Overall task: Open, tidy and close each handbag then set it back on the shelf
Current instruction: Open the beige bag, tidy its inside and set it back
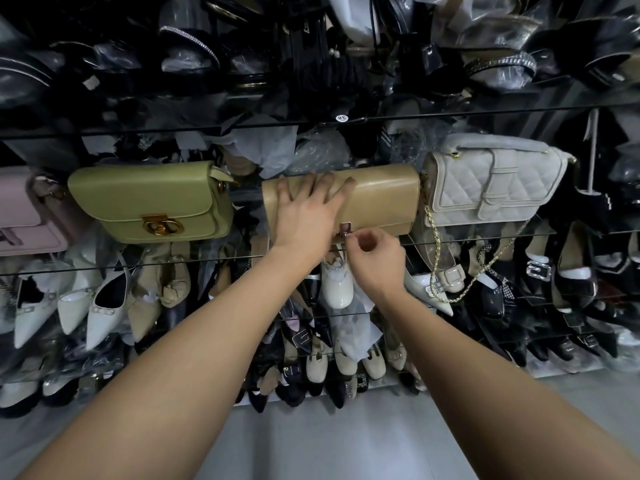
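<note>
Glass shelf (207, 262) has four bags lined up along it: pink bag (24, 216) at the left end, then green bag (145, 199), tan bag (381, 199), white quilted bag (491, 188) toward the right.

Directly below the right hand (375, 261) a glossy white shoe (337, 285) hangs toe-down, with crumpled tissue paper (360, 327) beneath it. Down and to the left of the left hand (304, 209), cream pointed shoes (104, 306) lean in a row. Far right of the right hand stand black buckled shoes (538, 271). Above both hands, plastic-wrapped dark shoes (187, 53) crowd together, a round size sticker (341, 118) among them. The grey floor (329, 445) lies lowest.
</note>
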